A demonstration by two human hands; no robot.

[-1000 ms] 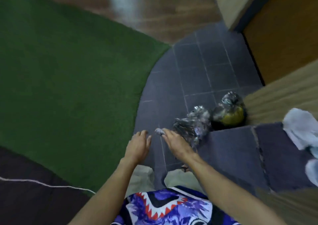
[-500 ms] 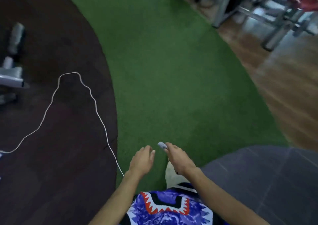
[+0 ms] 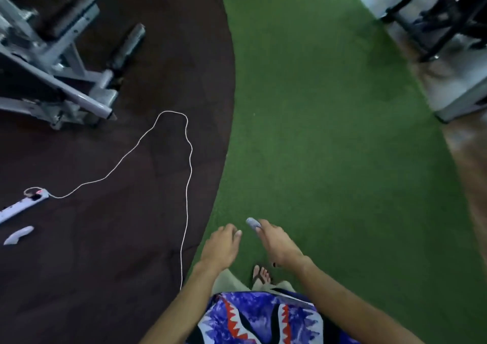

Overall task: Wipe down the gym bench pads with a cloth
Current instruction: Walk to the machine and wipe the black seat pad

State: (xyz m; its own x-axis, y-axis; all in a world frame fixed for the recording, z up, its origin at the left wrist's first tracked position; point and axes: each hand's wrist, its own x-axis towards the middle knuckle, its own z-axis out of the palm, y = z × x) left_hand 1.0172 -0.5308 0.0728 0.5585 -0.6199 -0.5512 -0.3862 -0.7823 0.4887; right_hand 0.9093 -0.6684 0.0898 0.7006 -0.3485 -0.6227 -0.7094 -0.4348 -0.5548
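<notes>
Green turf point(image 3: 329, 133) runs wide and bare in front of us, and its curved left edge meets a dark floor mat point(image 3: 105, 238). We stand right by that edge. A thin white cord point(image 3: 188, 185) lies on the dark mat close to the edge and loops off to a white power strip point(image 3: 23, 204) far left. A grey gym bench point(image 3: 52, 61) with dark pads stands in the top left corner, well apart from us. More machines point(image 3: 434, 14) sit past the far right edge of the turf. Our left hand point(image 3: 221, 249) hangs loose with its fingers half curled and holds nothing. Our right hand point(image 3: 279, 243) is low, and a small grey thing point(image 3: 252, 223) sits at its fingertips; we cannot tell what it is.
</notes>
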